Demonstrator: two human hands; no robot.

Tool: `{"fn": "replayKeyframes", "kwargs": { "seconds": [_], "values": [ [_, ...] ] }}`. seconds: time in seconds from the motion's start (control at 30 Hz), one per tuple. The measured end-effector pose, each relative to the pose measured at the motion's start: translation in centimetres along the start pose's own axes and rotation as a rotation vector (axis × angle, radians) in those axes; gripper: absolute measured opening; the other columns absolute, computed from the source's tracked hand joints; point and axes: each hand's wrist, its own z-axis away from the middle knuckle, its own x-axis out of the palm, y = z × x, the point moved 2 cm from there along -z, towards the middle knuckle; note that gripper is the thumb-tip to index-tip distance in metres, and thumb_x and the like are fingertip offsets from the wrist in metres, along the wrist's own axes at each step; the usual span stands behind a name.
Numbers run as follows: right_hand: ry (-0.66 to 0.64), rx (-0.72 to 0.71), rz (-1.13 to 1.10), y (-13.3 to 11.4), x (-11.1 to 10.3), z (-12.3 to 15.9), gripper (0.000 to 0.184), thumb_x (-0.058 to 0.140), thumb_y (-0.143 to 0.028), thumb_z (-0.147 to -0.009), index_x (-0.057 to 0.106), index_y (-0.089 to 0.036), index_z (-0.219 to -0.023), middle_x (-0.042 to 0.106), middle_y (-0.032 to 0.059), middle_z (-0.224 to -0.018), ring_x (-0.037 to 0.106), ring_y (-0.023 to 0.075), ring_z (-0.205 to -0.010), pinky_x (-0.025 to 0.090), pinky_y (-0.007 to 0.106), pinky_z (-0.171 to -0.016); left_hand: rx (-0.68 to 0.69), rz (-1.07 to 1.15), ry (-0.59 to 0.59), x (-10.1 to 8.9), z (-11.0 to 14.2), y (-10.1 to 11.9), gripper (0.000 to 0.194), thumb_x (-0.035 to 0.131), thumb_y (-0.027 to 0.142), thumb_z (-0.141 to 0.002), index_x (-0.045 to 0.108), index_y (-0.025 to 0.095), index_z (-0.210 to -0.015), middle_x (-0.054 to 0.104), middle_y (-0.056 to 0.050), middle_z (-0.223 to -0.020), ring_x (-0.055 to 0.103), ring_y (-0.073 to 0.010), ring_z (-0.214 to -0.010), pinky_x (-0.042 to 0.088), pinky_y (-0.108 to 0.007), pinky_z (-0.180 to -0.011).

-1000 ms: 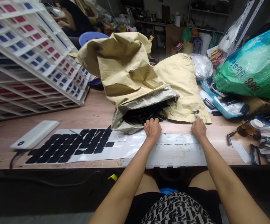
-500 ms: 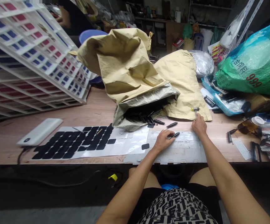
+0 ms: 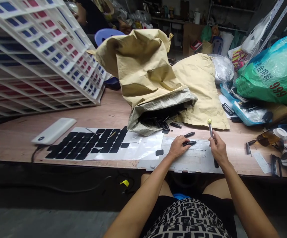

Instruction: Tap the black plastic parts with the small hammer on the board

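My left hand (image 3: 178, 147) has its fingers closed on a slim black pen-shaped piece (image 3: 190, 143), held down on a clear flat mat (image 3: 173, 162). A similar black piece (image 3: 189, 134) lies just beyond it. My right hand (image 3: 218, 148) grips a small hammer (image 3: 210, 129) by its shaft. The hammer's yellowish end points away from me and its dark handle end shows below my palm. More black pieces (image 3: 165, 125) spill from the mouth of a tan sack (image 3: 148, 72) in front of my left hand.
To the left lie a sheet of black rounded stickers (image 3: 82, 145) and a white corded device (image 3: 54, 131). A tilted white plastic crate (image 3: 66, 62) stands behind. On the right are a second sack (image 3: 195, 79), a blue basket (image 3: 247, 115), a green bag (image 3: 269, 72) and an amber jar (image 3: 269, 137).
My right hand has turned the hammer: its head pointed sideways before and now points away, with the handle end showing. The view has shifted slightly; my left hand keeps the black piece on the mat.
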Motion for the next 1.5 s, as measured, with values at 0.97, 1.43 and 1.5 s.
{"fn": "replayKeyframes", "kwargs": {
  "seconds": [0.97,1.43,1.5],
  "values": [
    [-0.179,-0.125,-0.047,-0.1,1.4,6.4,0.043,0.049,-0.033,-0.096,0.062,-0.02,-0.135,0.067,0.0104,-0.13,0.063,0.0239,-0.121,0.05,0.043,-0.106,-0.059,0.026,0.038,0.4,-0.1,0.0,0.016,0.073,0.022,-0.079,0.077,0.023,-0.094,0.065,-0.002,-0.089,0.059,-0.0195,-0.094,0.048,-0.033,-0.084],
    [0.075,0.067,0.489,4.5,1.6,-8.6,0.049,0.04,-0.019,-0.089,0.059,-0.011,-0.134,0.064,0.0151,-0.109,0.054,0.0262,-0.105,0.043,0.039,-0.099,-0.063,0.035,0.031,0.4,0.2,0.0,0.016,0.071,0.023,-0.079,0.075,0.023,-0.094,0.066,-0.002,-0.09,0.059,-0.0198,-0.093,0.048,-0.033,-0.081],
    [0.094,0.087,0.494,4.9,2.1,-8.7,0.049,0.041,-0.019,-0.089,0.057,-0.012,-0.135,0.06,0.0145,-0.11,0.053,0.0257,-0.105,0.043,0.037,-0.098,-0.063,0.029,0.022,0.3,0.0,0.0,0.016,0.071,0.023,-0.079,0.075,0.023,-0.094,0.066,-0.002,-0.09,0.059,-0.0201,-0.092,0.048,-0.033,-0.081]
  ]
}}
